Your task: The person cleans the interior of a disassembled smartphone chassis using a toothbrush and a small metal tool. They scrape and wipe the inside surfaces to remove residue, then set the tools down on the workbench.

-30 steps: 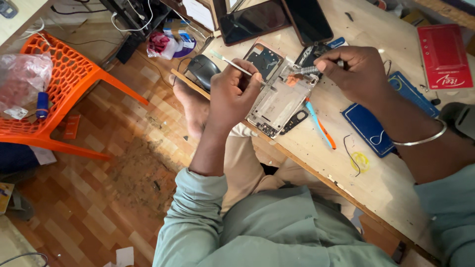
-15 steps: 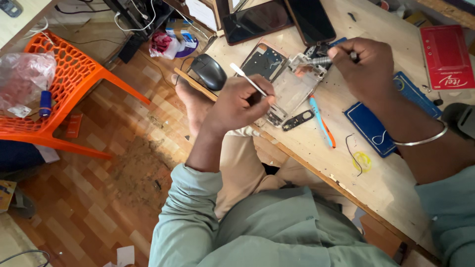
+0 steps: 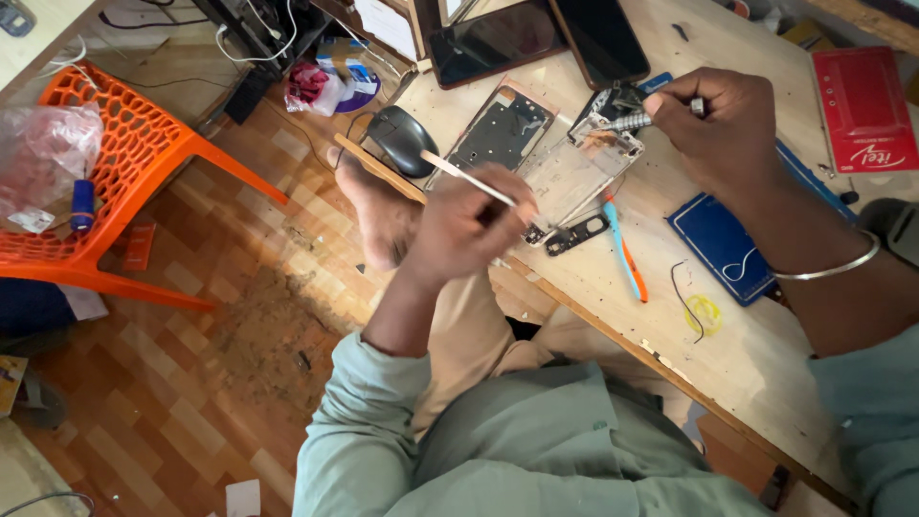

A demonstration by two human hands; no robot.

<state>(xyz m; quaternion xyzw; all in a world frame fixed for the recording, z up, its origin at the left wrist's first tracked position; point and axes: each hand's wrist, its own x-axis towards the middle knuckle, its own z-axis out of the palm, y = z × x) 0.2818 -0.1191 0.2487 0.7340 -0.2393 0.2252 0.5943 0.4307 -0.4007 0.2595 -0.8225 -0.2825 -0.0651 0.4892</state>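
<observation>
Phone chassis, a stripped pale translucent frame point(image 3: 574, 172), lies flat on the light wooden table point(image 3: 766, 345) between both hands, near its front edge. I note the left hand point(image 3: 474, 225) with its grip pressed together on a thin white stick-like tool point(image 3: 469, 179), whose lower end sits at the frame's near corner. The right hand point(image 3: 723, 124) has its grip pinching a small silver-shafted screwdriver point(image 3: 627, 122), the tip resting at the frame's far upper corner.

Judged state of work: disassembly looks well advanced. A dark grey inner plate point(image 3: 503, 129) lies apart, just left of the frame; a small black bracket point(image 3: 577, 233) lies loose at the frame's near edge; two dark glass-fronted devices point(image 3: 536, 38) rest further back. Some dark parts remain at the frame's top end; whether they are fastened I cannot tell, as the right hand partly covers them.

Other items: an orange-and-blue prying tool point(image 3: 624, 254) just right of the bracket, a blue rectangular pad point(image 3: 723, 244) under the right wrist, a black computer mouse point(image 3: 402, 139) at the table edge, and an orange plastic chair point(image 3: 134, 163) well apart on the floor.
</observation>
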